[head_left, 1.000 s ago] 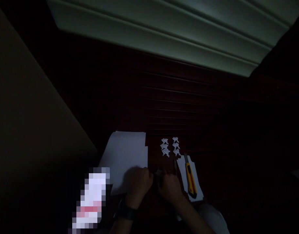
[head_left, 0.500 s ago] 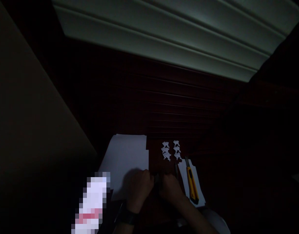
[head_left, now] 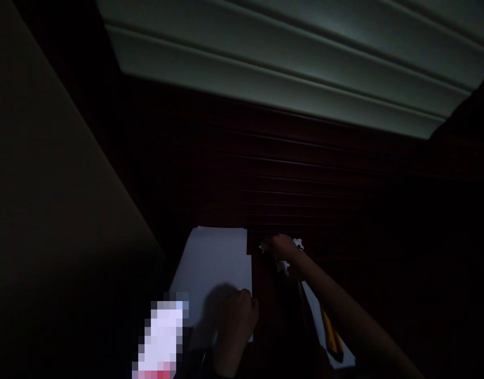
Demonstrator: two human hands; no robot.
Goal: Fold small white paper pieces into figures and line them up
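The scene is very dark. My right hand [head_left: 282, 247] is stretched forward over the small white folded paper pieces [head_left: 296, 244] on the dark wooden table [head_left: 289, 184]. Its fingers are pinched together with a white scrap of paper showing at their tips, and it covers most of the pieces. My left hand [head_left: 236, 316] is curled and rests on the near right corner of a white paper sheet [head_left: 216, 258]. What its fingers hold, if anything, is hidden.
A yellow utility knife [head_left: 332, 337] lies on a smaller white paper [head_left: 313, 308] at the right, partly under my right forearm. A blurred white and pink object [head_left: 163, 337] stands at the lower left. A pale ribbed wall panel [head_left: 305, 63] runs behind the table.
My right hand has left my left hand and reached forward to the rows of folded pieces. My left hand stayed on the sheet. The camera shifted slightly.
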